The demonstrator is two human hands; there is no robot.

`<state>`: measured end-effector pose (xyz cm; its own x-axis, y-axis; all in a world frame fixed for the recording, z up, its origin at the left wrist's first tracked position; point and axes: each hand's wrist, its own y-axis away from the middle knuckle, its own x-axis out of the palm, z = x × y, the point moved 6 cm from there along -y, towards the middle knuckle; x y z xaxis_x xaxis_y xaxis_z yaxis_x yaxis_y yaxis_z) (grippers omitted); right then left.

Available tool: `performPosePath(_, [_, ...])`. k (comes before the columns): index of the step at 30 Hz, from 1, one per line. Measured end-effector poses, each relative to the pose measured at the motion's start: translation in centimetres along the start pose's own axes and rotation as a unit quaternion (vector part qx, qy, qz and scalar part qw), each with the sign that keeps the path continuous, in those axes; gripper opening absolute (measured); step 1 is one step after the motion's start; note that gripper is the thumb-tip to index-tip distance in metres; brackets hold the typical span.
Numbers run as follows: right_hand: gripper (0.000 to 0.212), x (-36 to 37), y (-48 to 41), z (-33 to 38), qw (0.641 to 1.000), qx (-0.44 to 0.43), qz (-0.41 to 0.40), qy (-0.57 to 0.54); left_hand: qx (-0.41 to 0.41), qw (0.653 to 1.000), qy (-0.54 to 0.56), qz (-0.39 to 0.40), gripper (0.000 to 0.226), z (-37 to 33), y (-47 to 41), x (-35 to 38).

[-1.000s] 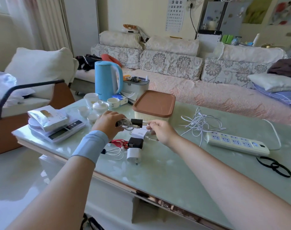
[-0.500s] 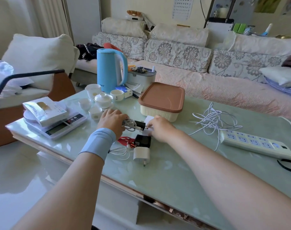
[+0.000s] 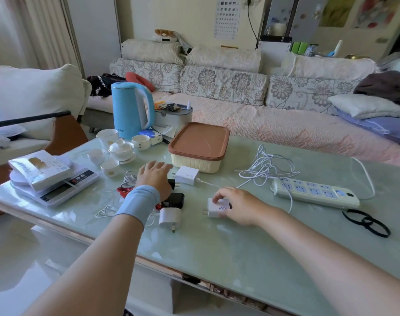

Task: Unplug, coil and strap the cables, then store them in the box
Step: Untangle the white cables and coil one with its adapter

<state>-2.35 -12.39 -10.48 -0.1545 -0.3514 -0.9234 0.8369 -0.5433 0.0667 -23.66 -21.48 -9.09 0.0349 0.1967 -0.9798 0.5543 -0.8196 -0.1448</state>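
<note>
1. The cables are spread over the glass table (image 3: 217, 258). A loose white tangle (image 3: 266, 169) lies right of the lidded box (image 3: 200, 147), just beyond the power strip (image 3: 315, 192). A small white coil (image 3: 128, 179) and a red cable (image 3: 123, 191) sit at the left, partly under my left hand.
2. First risk: that coil looks unstrapped, and the black straps (image 3: 365, 222) lie well apart at the near right. If the left hand lifts, I judge the coil may spring open.
3. Second risk: the white charger (image 3: 187, 175) just in front of the box trails a thin lead into the tangle, so pulling either could drag the lot or snag on the strip.
4. The box's brown lid is on — nothing goes in until it comes off.
5. My right hand (image 3: 235, 206) curls its fingers over a second white charger (image 3: 218, 208), pinching it against the table on the near side.
6. My left hand (image 3: 155, 179) lies palm down, fingers straight and spread, gripping nothing — whether it presses the coil I cannot tell.
</note>
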Motion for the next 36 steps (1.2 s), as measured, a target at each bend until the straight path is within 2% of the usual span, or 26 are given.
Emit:
performPosePath(3, [0.05, -0.4, 1.6, -0.7, 1.0, 0.01, 0.01, 0.005, 0.074, 0.994, 0.061, -0.045, 0.055, -5.8, 1.1, -1.4])
performPosePath(5, [0.058, -1.1, 2.9, -1.7, 0.999, 0.032, 0.011, 0.008, 0.116, 0.986, 0.12, -0.03, 0.047, -9.5, 2.0, -1.5])
performPosePath(9, [0.053, -2.5, 6.0, -6.0, 0.989, 0.12, 0.036, 0.081, 0.141, 0.962, 0.218, 0.086, 0.035, -15.8, 4.0, 0.2])
performPosePath(12, [0.041, -3.0, 8.5, -9.2, 0.98, 0.163, 0.069, 0.089, 0.174, 0.956, 0.163, 0.169, 0.029, -19.6, 5.2, 1.8])
performPosePath(15, [0.03, -3.5, 10.4, -10.6, 0.98, 0.18, 0.089, 0.019, 0.216, 0.936, 0.064, 0.27, 0.052, -22.2, 6.8, 3.3])
performPosePath(17, [0.033, -3.1, 11.6, -11.0, 0.969, 0.192, 0.139, -0.075, 0.243, 0.921, 0.042, 0.301, 0.044, -23.8, 7.4, 3.8])
performPosePath(19, [0.037, -2.8, 12.8, -11.2, 0.947, 0.205, 0.189, -0.158, 0.256, 0.905, 0.069, 0.334, 0.036, -25.2, 8.0, 4.1])
performPosePath(21, [0.021, -3.2, 13.2, -12.0, 0.946, 0.208, 0.161, -0.19, 0.261, 0.899, 0.086, 0.341, 0.034, -26.5, 8.3, 4.0])
performPosePath(22, [0.014, -3.7, 13.0, -12.5, 0.954, 0.204, 0.108, -0.189, 0.254, 0.903, 0.101, 0.331, 0.033, -27.1, 8.2, 3.7])
performPosePath(24, [0.012, -5.5, 12.4, -13.8, 0.967, 0.195, -0.045, -0.155, 0.201, 0.919, 0.154, 0.301, 0.027, -27.6, 7.2, 3.2])
performPosePath(25, [0.013, -6.4, 12.2, -14.2, 0.969, 0.184, -0.112, -0.118, 0.162, 0.93, 0.182, 0.275, 0.023, -27.5, 6.3, 2.9])
performPosePath(26, [0.023, -6.9, 11.9, -14.4, 0.971, 0.17, -0.148, -0.074, 0.123, 0.946, 0.194, 0.229, 0.02, -27.2, 5.3, 2.5])
performPosePath(28, [0.055, -6.4, 11.2, -14.3, 0.979, 0.161, -0.116, -0.04, 0.046, 0.975, 0.189, 0.105, 0.016, -26.2, 3.6, 1.4])
performPosePath(29, [0.065, -5.9, 10.8, -14.2, 0.981, 0.167, -0.082, -0.055, 0.004, 0.976, 0.207, 0.062, 0.019, -25.5, 3.2, 1.2])
performPosePath(31, [0.062, -5.0, 10.1, -14.1, 0.981, 0.168, -0.051, -0.087, -0.064, 0.963, 0.26, 0.038, 0.03, -24.5, 2.8, 1.6])
performPosePath(34, [0.021, -6.0, 9.5, -12.9, 0.979, 0.118, -0.077, -0.144, -0.117, 0.931, 0.329, 0.106, 0.038, -24.0, 1.7, 3.4])
performPosePath(35, [0.012, -6.3, 9.5, -12.7, 0.976, 0.106, -0.074, -0.176, -0.13, 0.899, 0.396, 0.133, 0.034, -24.0, 1.3, 4.0])
performPosePath(36, [0.009, -6.4, 9.6, -12.4, 0.972, 0.099, -0.057, -0.207, -0.146, 0.851, 0.48, 0.155, 0.027, -24.1, 1.3, 4.1])
